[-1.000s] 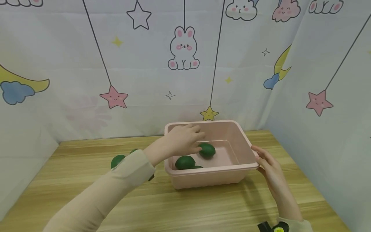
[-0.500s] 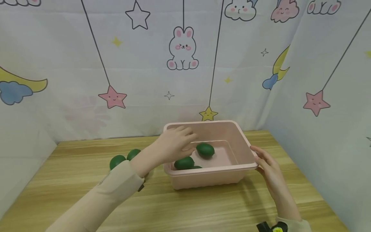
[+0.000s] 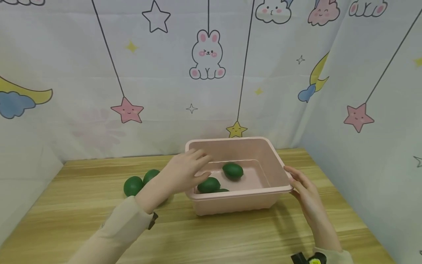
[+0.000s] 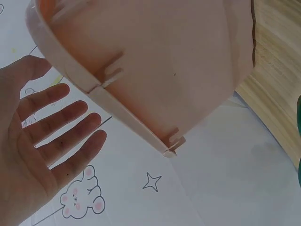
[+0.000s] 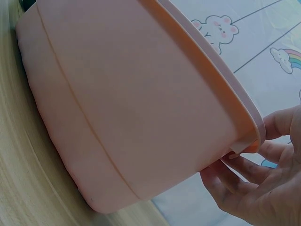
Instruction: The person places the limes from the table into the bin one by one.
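Note:
A pink plastic bin (image 3: 237,204) stands on the wooden table, holding several dark green, lime-shaped fruits. One fruit (image 3: 233,171) lies mid-floor; another fruit (image 3: 208,185) is by the front left, partly covering a third. My left hand (image 3: 181,170) hovers at the bin's left rim, fingers spread and holding nothing. In the left wrist view, its fingertips are beside the rim (image 4: 127,115). My right hand (image 3: 306,190) grips the bin's right rim, thumb on top and fingers curled underneath, as the right wrist view shows too. Two more fruits lie left of the bin, one fruit (image 3: 133,186) touching the other (image 3: 151,175), which my left forearm partly hides.
A white curtain (image 3: 165,73) printed with stars, clouds and a rabbit hangs behind the table and along its sides. The wooden table (image 3: 214,238) runs up to it. Dark devices sit at both wrists, one a wrist device (image 3: 308,258) at the right cuff.
My left hand has drawn back leftward from over the bin's middle to its left rim, uncovering the fruits inside and on the table. The right hand keeps its grip; the bin stays put.

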A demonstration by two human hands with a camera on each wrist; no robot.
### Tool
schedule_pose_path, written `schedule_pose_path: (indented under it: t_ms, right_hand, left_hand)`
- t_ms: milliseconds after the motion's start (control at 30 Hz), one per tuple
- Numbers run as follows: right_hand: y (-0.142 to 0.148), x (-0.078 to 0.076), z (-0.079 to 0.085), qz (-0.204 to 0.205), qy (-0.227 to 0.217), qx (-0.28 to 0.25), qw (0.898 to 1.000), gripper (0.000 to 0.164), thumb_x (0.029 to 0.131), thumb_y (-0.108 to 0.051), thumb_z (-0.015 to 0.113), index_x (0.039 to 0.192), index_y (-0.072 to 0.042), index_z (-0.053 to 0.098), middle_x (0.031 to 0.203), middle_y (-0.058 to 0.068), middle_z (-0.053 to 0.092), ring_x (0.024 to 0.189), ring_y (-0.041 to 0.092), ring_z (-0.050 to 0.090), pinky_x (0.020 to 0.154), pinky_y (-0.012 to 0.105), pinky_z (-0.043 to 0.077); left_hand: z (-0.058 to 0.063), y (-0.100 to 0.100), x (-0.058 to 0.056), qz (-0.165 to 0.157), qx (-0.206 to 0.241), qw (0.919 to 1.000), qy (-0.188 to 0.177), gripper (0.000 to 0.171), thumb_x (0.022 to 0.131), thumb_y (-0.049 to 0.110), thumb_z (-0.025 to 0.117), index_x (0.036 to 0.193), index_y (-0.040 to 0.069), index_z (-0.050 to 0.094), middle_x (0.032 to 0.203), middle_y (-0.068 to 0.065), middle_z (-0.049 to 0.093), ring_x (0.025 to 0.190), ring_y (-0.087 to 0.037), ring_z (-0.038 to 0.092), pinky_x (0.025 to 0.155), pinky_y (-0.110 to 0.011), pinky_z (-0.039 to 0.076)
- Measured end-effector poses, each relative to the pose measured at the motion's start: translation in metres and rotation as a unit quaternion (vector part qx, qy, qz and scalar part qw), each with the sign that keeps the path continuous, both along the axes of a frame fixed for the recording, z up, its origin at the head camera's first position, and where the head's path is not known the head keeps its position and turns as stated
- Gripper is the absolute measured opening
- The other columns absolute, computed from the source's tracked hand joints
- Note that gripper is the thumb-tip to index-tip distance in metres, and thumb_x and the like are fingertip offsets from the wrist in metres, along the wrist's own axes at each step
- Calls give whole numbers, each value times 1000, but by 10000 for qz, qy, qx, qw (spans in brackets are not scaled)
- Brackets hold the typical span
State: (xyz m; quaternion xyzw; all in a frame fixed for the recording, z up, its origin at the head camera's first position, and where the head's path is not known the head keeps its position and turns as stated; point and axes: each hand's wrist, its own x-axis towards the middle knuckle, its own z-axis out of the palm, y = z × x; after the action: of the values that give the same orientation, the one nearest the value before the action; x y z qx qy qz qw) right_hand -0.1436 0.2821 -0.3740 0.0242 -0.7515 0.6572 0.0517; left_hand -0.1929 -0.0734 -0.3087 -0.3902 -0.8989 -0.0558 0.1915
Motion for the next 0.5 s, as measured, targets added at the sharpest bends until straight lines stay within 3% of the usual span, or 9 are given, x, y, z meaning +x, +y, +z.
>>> schedule_pose_path:
  t_ms: [300,500]
  right_hand:
    - [0,0,0,-3,-34,22,10000,47,101,-25,47,143,-5,41,119,-17,57,106,-1,55,84,17,45]
    - [0,0,-1,-5,-34,-6,10000,47,101,-26,47,143,-6,42,120,-17,57,105,-1,55,84,17,46]
  left_hand:
    - [-10,-13,8,383,514,9973,-351,39,87,32,67,122,15,61,115,-2,62,90,-17,61,71,-33,54]
    - [-19,-22,11,568,738,9949,-391,43,86,32,68,124,15,60,118,-3,63,106,-22,62,80,-40,56]
